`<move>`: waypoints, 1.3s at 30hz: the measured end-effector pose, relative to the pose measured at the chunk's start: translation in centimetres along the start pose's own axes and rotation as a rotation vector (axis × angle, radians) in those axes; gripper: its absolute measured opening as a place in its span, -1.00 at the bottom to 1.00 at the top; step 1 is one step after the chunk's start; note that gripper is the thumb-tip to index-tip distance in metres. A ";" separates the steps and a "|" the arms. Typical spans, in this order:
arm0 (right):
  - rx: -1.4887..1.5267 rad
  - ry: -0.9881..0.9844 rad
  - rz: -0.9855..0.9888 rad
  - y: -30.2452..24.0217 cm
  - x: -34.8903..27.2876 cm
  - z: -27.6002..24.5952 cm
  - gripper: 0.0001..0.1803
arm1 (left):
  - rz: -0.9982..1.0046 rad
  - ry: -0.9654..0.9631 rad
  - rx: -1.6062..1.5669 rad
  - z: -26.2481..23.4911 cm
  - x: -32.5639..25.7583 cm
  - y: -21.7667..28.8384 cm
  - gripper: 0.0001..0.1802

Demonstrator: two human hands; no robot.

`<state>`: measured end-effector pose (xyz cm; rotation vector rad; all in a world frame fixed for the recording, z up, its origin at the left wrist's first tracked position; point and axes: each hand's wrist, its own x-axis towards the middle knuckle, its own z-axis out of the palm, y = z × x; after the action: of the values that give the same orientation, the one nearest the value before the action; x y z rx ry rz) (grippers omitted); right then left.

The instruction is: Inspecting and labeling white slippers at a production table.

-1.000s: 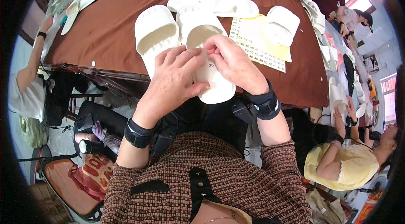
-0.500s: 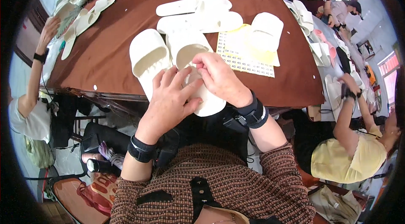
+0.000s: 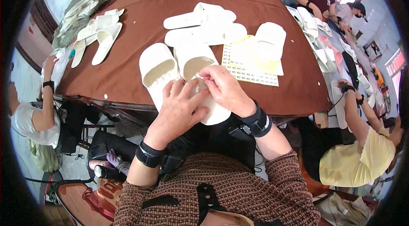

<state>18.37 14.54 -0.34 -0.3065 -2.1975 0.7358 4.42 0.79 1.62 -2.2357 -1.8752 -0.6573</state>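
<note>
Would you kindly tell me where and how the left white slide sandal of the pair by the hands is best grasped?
Probably by the strap of that slide sandal, from the person's side: fingers into the opening, thumb on top. The strap arches above the sole, its opening facing the person, while the left hand hides part of the sole.

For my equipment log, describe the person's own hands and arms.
The left hand and right hand are ungloved. Each has a black strap-like band at the wrist: a left wristband and a right wristband, the latter showing a grey strip. The sleeves are a small brown-and-black check, ending near the elbows.
</note>
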 end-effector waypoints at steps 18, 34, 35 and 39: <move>0.178 0.225 0.132 0.6 -0.8 0.3 -0.71 | -0.005 0.057 -0.192 -0.8 -0.4 -0.7 -0.59; 0.112 0.161 0.222 -3.4 -3.8 -3.2 -0.76 | -0.836 0.194 -0.914 -1.3 -7.3 -6.1 -0.69; 0.100 0.169 0.214 -3.4 -2.9 -3.9 -0.76 | -0.807 0.100 -0.941 -1.2 -7.3 -5.6 -0.65; 0.036 0.083 0.084 -1.0 1.6 -5.3 -0.69 | -0.917 0.109 -1.362 -0.1 -5.9 -3.4 -0.64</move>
<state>21.31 16.55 4.04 -0.4055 -2.1014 0.7933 0.43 -3.89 -1.30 -1.3222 -2.7380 -2.7478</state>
